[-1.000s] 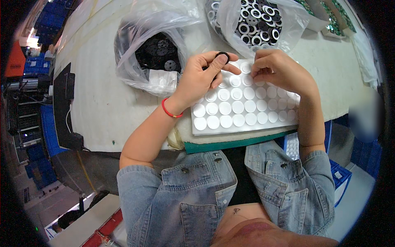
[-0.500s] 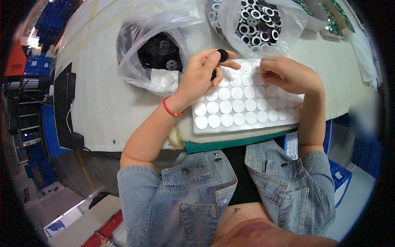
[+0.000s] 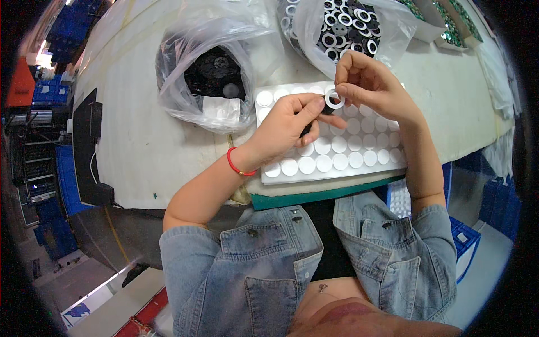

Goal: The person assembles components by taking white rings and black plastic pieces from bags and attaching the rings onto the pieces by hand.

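Ring (image 3: 341, 103) and black disc (image 3: 328, 110) were close together between the two hands. The left hand (image 3: 292, 117) pinched the black disc with its thumb and a finger, and a dark piece (image 3: 306, 130) was tucked in its bent fingers. The right hand (image 3: 370, 84) held the white ring by its edge, between thumb and fingertip. The ring was right in front of part of the disc, but I could not tell if they touched.

Under both hands lay a sheet (image 3: 272, 180) with rows of white rounds (image 3: 324, 163) on the surface (image 3: 129, 135). Past the left hand, on its left, was a bag (image 3: 168, 73) of black parts. Just past the right hand was another bag, the big bag (image 3: 398, 25), full of black and white rounds.

To do this well, I think the left hand needed to be steady while the right hand made small moves. The ring looked best flat to the disc, middle over middle. A soft hold seemed wise, as a hard squeeze could have bent the ring.
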{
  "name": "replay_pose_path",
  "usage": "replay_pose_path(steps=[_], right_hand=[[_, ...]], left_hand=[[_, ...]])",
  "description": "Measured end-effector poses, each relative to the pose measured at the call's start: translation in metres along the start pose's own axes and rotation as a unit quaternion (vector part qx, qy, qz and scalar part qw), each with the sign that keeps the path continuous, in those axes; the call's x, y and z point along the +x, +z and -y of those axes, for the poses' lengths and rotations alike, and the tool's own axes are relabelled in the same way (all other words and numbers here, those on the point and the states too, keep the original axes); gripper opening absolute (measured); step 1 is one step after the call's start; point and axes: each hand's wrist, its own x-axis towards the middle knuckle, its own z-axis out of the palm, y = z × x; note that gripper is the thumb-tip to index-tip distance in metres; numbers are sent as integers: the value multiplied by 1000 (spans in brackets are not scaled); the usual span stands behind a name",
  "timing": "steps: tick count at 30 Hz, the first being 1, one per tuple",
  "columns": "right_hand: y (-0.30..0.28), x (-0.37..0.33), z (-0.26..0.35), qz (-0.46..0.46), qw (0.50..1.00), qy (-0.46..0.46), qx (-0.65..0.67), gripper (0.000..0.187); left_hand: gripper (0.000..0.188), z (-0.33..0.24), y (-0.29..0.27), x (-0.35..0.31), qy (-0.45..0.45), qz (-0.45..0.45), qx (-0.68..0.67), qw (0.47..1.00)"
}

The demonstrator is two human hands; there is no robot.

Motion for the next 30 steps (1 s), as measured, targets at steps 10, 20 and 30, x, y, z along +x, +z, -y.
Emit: replay_pose_path(steps=[10,20,30], right_hand=[[9,1,-4,-5,995,-17,-97,14],[15,-1,3,-7,994,6,-111,13],[13,-1,-3,0,998,66,-9,16]], left_hand=[[41,4,-7,3,13,37,16,999],[21,14,-2,4,35,-10,76,996],[23,21,-4,4,68,-25,97,993]])
